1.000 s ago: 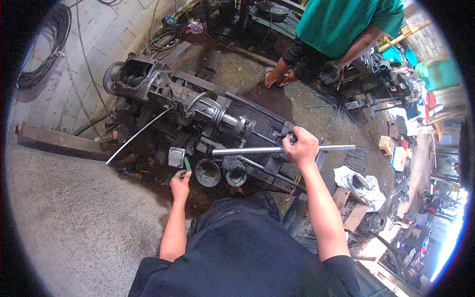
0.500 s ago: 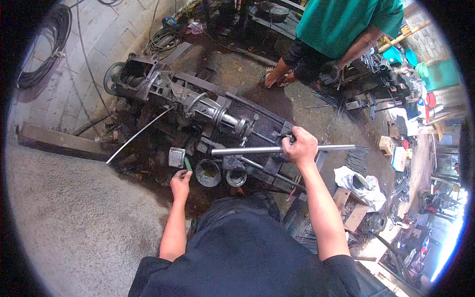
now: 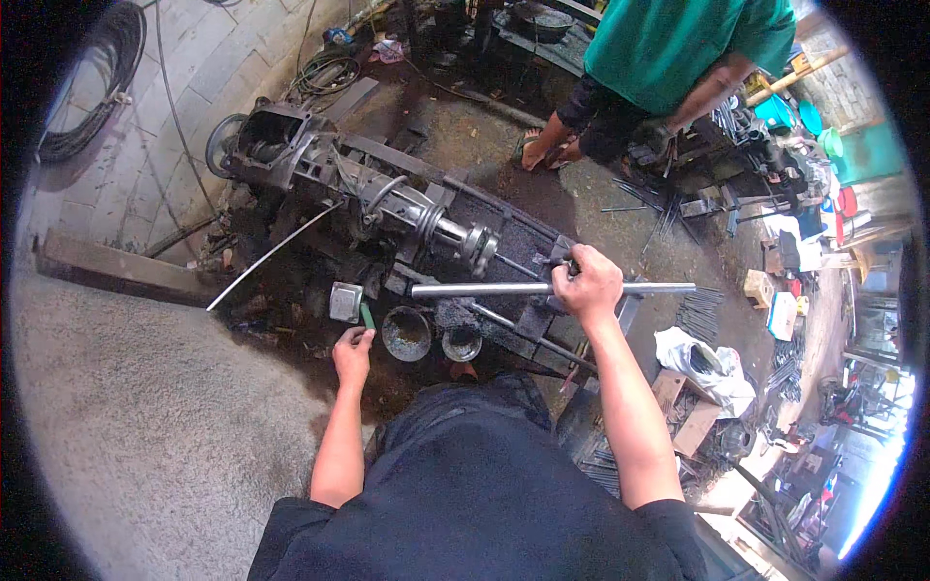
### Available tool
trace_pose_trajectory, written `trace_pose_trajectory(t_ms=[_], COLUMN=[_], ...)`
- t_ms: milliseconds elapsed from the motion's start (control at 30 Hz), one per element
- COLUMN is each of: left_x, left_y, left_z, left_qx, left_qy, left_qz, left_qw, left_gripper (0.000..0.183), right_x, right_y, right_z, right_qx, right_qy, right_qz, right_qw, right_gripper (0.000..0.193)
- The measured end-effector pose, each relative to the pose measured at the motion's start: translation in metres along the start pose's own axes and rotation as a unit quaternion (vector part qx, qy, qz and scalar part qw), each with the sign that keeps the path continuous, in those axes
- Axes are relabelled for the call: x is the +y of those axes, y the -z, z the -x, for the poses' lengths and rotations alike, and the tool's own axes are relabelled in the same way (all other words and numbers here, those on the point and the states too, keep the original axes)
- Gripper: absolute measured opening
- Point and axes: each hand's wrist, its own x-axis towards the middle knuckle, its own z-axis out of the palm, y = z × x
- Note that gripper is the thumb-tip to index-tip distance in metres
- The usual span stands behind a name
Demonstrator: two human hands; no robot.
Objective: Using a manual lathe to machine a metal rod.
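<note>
My right hand (image 3: 588,283) is closed in a fist around the middle of a long, straight metal bar (image 3: 475,290), which lies across the front of a lathe-like machine (image 3: 387,208). A dark knob or handle end shows beside that fist. From the machine's round chuck (image 3: 477,247), a thin rod (image 3: 518,264) runs toward my right hand. My left hand (image 3: 353,351) pinches a green stick-like handle (image 3: 367,316) that leans against a square metal tin (image 3: 346,301); whether its tip is inside the tin is unclear. Two round metal bowls (image 3: 406,334) stand just right of my left hand.
A person in a green shirt (image 3: 668,58) stands beyond the machine. A concrete slab (image 3: 174,416) lies at left, with a pale bent rod (image 3: 271,254) above its edge. Dark metal rods (image 3: 697,315), a white sack (image 3: 702,363) and a wooden box (image 3: 696,426) lie at right.
The chuck has turned: a bolt that stuck out at its upper right no longer shows there. The view has shifted slightly; both hands keep their holds in nearly the same places.
</note>
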Motion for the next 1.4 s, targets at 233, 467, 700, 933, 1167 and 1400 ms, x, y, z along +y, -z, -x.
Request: trace_pose_trajectory(t_ms=[233, 467, 700, 933, 1167, 1400], left_x=[-0.006, -0.011, -0.011, -0.013, -0.001, 0.006], left_y=[-0.005, -0.007, -0.008, -0.009, -0.007, -0.005], left_z=[0.001, 0.002, 0.002, 0.0, -0.001, -0.003], left_qx=[0.013, 0.014, 0.011, 0.012, -0.009, -0.023], left_qy=[-0.001, -0.004, 0.018, 0.02, 0.015, 0.008], left_qz=[0.015, 0.041, 0.051, 0.07, 0.04, 0.049], left_qw=[1.0, 0.999, 0.998, 0.997, 0.999, 0.998], left_gripper=[0.026, 0.027, 0.027, 0.026, 0.029, 0.032], right_x=[0.002, 0.002, 0.006, 0.002, 0.004, 0.005], right_y=[-0.002, -0.003, -0.005, -0.004, -0.006, -0.009], right_z=[0.0, 0.0, 0.003, 0.001, 0.002, 0.002], right_qx=[0.006, 0.014, 0.007, 0.018, 0.004, 0.026], right_qy=[0.0, 0.012, -0.003, 0.011, 0.004, 0.019], right_qz=[-0.019, -0.013, -0.011, -0.009, 0.008, 0.009], right_qw=[1.0, 1.0, 1.0, 1.0, 1.0, 0.999], right_gripper=[0.013, 0.014, 0.014, 0.013, 0.013, 0.013])
